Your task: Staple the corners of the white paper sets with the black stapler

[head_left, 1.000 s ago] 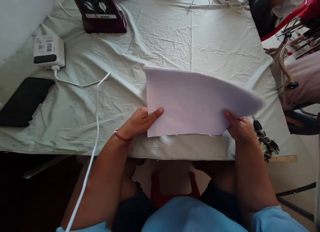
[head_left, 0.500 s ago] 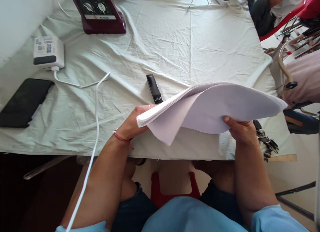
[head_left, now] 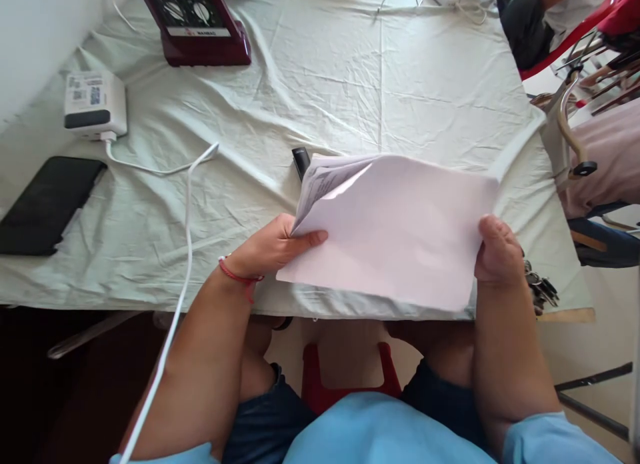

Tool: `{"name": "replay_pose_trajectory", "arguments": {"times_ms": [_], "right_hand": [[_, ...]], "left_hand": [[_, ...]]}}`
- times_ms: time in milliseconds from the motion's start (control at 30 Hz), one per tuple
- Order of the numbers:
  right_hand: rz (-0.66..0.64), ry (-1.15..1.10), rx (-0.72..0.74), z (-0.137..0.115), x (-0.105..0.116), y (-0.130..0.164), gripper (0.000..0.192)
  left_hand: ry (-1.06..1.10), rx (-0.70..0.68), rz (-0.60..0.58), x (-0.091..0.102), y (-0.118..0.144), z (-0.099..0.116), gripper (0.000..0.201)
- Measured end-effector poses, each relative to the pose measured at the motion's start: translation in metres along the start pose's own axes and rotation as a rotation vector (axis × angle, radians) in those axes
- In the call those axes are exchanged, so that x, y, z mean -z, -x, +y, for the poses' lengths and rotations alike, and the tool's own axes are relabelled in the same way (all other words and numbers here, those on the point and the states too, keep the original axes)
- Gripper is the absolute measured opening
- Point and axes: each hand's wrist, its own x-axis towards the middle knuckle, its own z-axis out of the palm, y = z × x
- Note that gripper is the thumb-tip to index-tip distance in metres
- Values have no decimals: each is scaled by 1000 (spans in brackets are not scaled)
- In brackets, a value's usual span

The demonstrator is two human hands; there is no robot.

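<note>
I hold a stack of white paper sheets (head_left: 395,231) over the near edge of a table covered with a pale green cloth (head_left: 350,71). My left hand (head_left: 273,247) grips the stack's left edge, thumb on top, a red thread at the wrist. My right hand (head_left: 495,254) grips the right edge. The sheets fan apart at the upper left corner, where printed text shows. A small black stapler-like object (head_left: 301,161) lies on the cloth just behind the stack, mostly hidden by it.
A black phone (head_left: 47,204) lies at the left edge. A white charger box (head_left: 94,104) with a white cable (head_left: 187,204) sits behind it. A maroon appliance (head_left: 197,24) stands at the back. Keys (head_left: 540,291) lie by my right hand. Another person's legs (head_left: 530,17) show at far right.
The stack was lifted and curled up on its left side, exposing the black object. Now it has come back down flatter, with both hands on its side edges.
</note>
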Motion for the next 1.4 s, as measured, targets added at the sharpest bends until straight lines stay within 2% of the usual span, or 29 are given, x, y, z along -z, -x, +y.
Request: {"name": "replay_pose_trajectory", "arguments": {"times_ms": [67, 133, 200, 333, 400, 433, 533, 567, 667, 767, 867, 933, 1033, 1200, 1300, 1400], "right_hand": [[-44, -47, -28, -7, 9, -2, 56], [-202, -7, -134, -12, 19, -3, 64], [-390, 30, -169, -15, 30, -2, 69], [-827, 170, -174, -18, 42, -4, 73], [-938, 259, -199, -21, 39, -4, 71], [-953, 313, -224, -22, 35, -3, 68], [-860, 444, -366, -25, 16, 4, 48], [-788, 430, -440, -24, 9, 7, 42], [-609, 353, -580, -21, -6, 14, 43], [-470, 293, -617, -17, -12, 14, 42], [-388, 281, -613, -16, -10, 12, 42], [-382, 282, -621, -15, -9, 11, 43], [-415, 288, -642, -14, -10, 11, 44], [-388, 304, -573, -12, -18, 11, 40], [-331, 286, -528, -11, -22, 10, 39], [-310, 287, -549, -8, -25, 9, 39]], "left_hand": [[32, 44, -178, 5, 3, 3, 44], [-7, 68, -327, 7, 2, 6, 41], [-90, 82, -432, 8, 0, 6, 43], [-205, 124, -517, 4, -7, 4, 50], [-229, 109, -519, 1, -8, 4, 48], [-237, 86, -509, 0, -8, 5, 46], [-233, 20, -454, -3, -5, 10, 40], [-202, 32, -425, -4, -4, 12, 38], [12, 156, -296, -4, 1, 18, 28], [178, 183, -50, -2, 1, 16, 30], [183, 124, 242, -1, -5, 9, 26], [160, 114, 364, -2, -10, 3, 21], [86, 84, 426, -5, -16, -4, 17], [128, 20, 409, -10, -19, -5, 17], [166, 41, 484, -10, -20, -5, 18], [94, 49, 590, -10, -23, -6, 25]]}}
